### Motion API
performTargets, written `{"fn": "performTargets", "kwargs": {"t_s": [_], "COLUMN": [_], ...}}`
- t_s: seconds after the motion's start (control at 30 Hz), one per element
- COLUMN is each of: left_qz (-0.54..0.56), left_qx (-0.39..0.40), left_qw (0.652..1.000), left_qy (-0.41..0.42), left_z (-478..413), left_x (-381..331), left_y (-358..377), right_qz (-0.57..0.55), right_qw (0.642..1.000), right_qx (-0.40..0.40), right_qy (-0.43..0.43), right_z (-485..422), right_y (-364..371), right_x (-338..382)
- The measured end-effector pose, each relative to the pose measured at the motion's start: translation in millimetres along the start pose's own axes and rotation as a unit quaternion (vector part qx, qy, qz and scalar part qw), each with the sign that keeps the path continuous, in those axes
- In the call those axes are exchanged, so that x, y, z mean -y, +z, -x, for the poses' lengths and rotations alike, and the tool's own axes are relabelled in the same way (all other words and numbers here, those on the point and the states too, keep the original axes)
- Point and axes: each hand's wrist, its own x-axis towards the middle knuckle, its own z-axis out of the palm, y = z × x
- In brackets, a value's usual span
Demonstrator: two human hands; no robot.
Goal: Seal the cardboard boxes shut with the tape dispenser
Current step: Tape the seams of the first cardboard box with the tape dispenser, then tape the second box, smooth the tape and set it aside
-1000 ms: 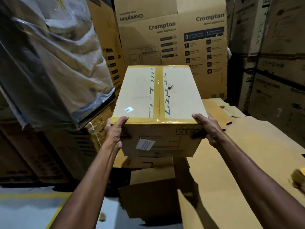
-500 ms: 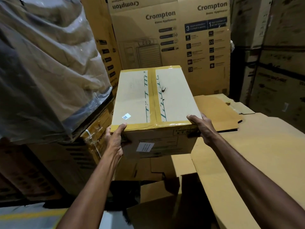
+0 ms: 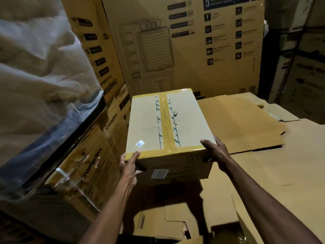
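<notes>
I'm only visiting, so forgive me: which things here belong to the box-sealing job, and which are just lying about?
In the job: taped box, gripped by left hand and right hand. No tape dispenser in view.
Lying about: flattened cardboard sheets, big printed carton, plastic-wrapped stack.

A closed cardboard box [image 3: 168,124], yellow tape along its top seam and edges, sits level, both near corners held.

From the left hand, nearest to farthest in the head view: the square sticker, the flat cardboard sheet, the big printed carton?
From the left hand:
1. Square sticker, on the box top, near left corner.
2. Flat cardboard sheet, right of the box.
3. Big printed carton, standing behind the box.
</notes>
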Motion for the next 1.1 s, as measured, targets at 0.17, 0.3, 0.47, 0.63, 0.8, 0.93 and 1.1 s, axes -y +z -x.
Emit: {"fn": "performTargets", "kwargs": {"t_s": [0.17,0.3,0.47,0.63,0.8,0.93,1.1], "left_qz": [-0.019,-0.027,-0.119,-0.243,-0.424,-0.484,-0.456], "left_qx": [0.013,0.039,0.061,-0.062,0.000,0.205,0.368], "left_qw": [0.997,0.992,0.985,0.967,0.904,0.840,0.778], "left_qy": [-0.079,-0.116,-0.106,-0.048,0.053,0.133,0.227], "left_z": [-63.1,-81.9,-69.0,-28.5,54.8,153.9,312.7], "left_x": [55.6,88.8,72.9,68.7,75.8,102.4,156.4], "left_y": [9.6,-4.6,-9.3,-4.0,2.4,9.7,18.5], "right_qz": [0.014,0.049,0.067,0.193,0.360,0.437,0.476], "right_qw": [0.998,0.995,0.992,0.976,0.930,0.895,0.861], "right_qx": [-0.018,-0.020,-0.025,-0.056,-0.070,-0.089,-0.180], "right_qy": [0.064,0.085,0.106,0.089,0.025,-0.004,-0.017], "right_z": [-54.3,-76.6,-63.3,-28.7,56.9,160.8,323.0], "right_y": [8.9,6.3,11.5,5.4,-30.8,-87.5,-171.7], "right_x": [-60.8,-105.6,-89.2,-76.0,-66.5,-84.4,-134.9]}}
